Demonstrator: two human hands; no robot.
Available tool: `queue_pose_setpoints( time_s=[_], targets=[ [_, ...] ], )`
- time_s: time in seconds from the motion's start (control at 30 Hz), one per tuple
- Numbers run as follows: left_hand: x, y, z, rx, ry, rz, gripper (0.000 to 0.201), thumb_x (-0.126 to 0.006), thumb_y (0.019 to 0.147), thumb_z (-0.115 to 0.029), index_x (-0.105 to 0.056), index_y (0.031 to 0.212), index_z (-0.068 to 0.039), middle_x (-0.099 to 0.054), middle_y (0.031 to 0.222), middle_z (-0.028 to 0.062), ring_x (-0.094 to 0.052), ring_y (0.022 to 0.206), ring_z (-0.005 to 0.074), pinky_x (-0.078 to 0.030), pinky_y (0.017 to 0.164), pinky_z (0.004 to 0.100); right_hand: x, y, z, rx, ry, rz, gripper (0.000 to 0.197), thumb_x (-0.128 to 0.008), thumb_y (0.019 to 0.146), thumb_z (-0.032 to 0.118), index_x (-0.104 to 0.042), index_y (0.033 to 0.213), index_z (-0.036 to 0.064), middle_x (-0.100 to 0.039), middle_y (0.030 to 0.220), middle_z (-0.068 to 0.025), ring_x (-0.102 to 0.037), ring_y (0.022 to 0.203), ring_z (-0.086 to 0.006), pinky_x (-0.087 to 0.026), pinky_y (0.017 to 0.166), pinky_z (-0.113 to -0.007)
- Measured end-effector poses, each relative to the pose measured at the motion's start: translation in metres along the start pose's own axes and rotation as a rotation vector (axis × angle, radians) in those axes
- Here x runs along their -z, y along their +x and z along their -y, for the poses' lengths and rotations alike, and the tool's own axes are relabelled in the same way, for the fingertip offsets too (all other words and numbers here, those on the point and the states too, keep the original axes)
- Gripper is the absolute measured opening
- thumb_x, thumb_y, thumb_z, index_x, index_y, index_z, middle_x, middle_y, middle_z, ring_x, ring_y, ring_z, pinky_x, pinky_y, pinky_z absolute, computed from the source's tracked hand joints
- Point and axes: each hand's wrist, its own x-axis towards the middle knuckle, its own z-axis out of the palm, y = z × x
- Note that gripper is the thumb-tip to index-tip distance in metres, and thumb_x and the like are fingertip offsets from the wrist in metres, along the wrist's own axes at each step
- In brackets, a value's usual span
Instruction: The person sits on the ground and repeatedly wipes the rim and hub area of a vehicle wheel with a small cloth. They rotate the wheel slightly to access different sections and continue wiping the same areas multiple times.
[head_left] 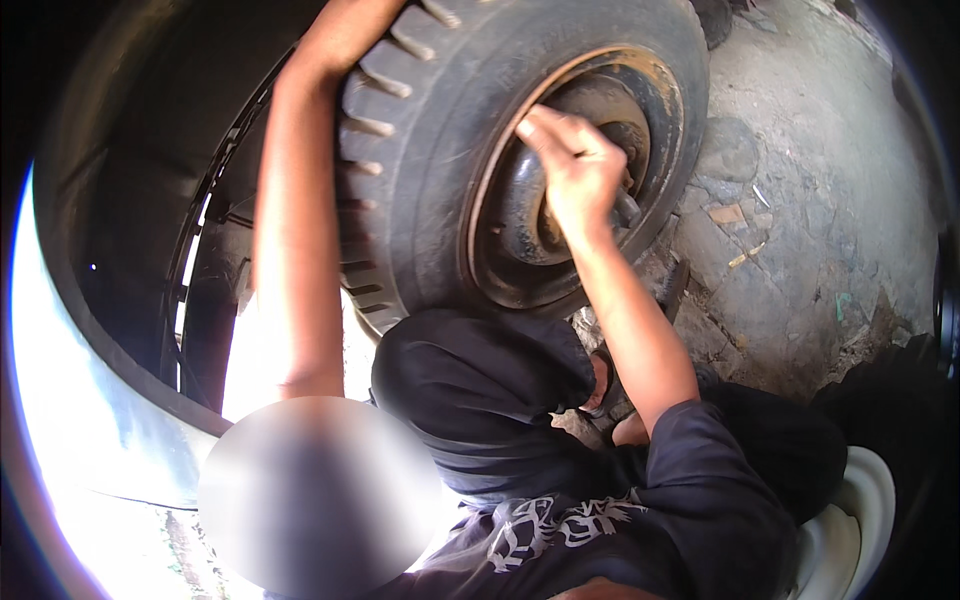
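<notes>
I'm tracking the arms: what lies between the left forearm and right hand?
In the head view, the tyre and part of the rim lie between left forearm and right hand.

Pretty grubby grey floor (pixel 830 185) here, stained by one darker patch (pixel 728 150). A flat brown chip (pixel 727 214) can be seen lying on it, with a thin white stick (pixel 761 197) and a yellowish sliver (pixel 747 255) near it. A green scrap (pixel 841 305) can be spotted farther off, and loose grit is scattered around.
</notes>
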Motion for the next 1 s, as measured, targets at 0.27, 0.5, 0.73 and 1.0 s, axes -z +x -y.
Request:
queue_pose_setpoints(
  time_s=[0.27, 0.5, 0.73, 1.0],
  targets=[
    [0.007, -0.016, -0.002, -0.05, 0.292, -0.152, 0.087, -0.068, 0.092, -0.067, -0.062, 0.147, 0.0, -0.064, 0.147, 0.0262, -0.061, 0.138, 0.0368, -0.045, 0.116, 0.0424, -0.02, -0.082, -0.011, 0.023, -0.099, 0.016, 0.023, -0.082, 0.094, 0.0, -0.075, 0.114, -0.0085, -0.079, 0.112, -0.0155, -0.075, 0.098, -0.0164, -0.062, 0.089, -0.028],
    [-0.007, -0.001, 0.011, -0.088, 0.265, -0.201, 0.078, -0.071, 0.089, -0.063, -0.07, 0.138, -0.002, -0.068, 0.139, 0.0265, -0.064, 0.132, 0.0397, -0.049, 0.112, 0.0446, -0.009, -0.081, -0.022, 0.005, -0.091, -0.029, 0.019, -0.08, 0.095, -0.001, -0.076, 0.112, -0.0094, -0.078, 0.111, -0.0118, -0.072, 0.095, -0.0131, -0.056, 0.088, -0.025],
    [-0.01, 0.01, 0.017, -0.111, 0.276, -0.19, 0.077, -0.068, 0.091, -0.064, -0.071, 0.136, -0.002, -0.067, 0.141, 0.0264, -0.063, 0.134, 0.0405, -0.048, 0.113, 0.0463, 0.022, -0.146, -0.057, 0.157, -0.297, 0.216, 0.019, -0.081, 0.087, -0.012, -0.08, 0.104, -0.002, -0.076, 0.105, -0.0168, -0.077, 0.091, -0.019, -0.064, 0.078, -0.03],
    [0.0, 0.002, 0.021, -0.134, 0.284, -0.2, 0.075, -0.065, 0.093, -0.065, -0.073, 0.133, -0.003, -0.067, 0.142, 0.0251, -0.062, 0.134, 0.0408, -0.048, 0.114, 0.0461, 0.014, -0.145, -0.054, 0.133, -0.267, 0.214, 0.014, -0.079, 0.089, -0.013, -0.077, 0.1, -0.0055, -0.074, 0.107, -0.017, -0.079, 0.092, -0.0206, -0.066, 0.083, -0.03]
  ],
)
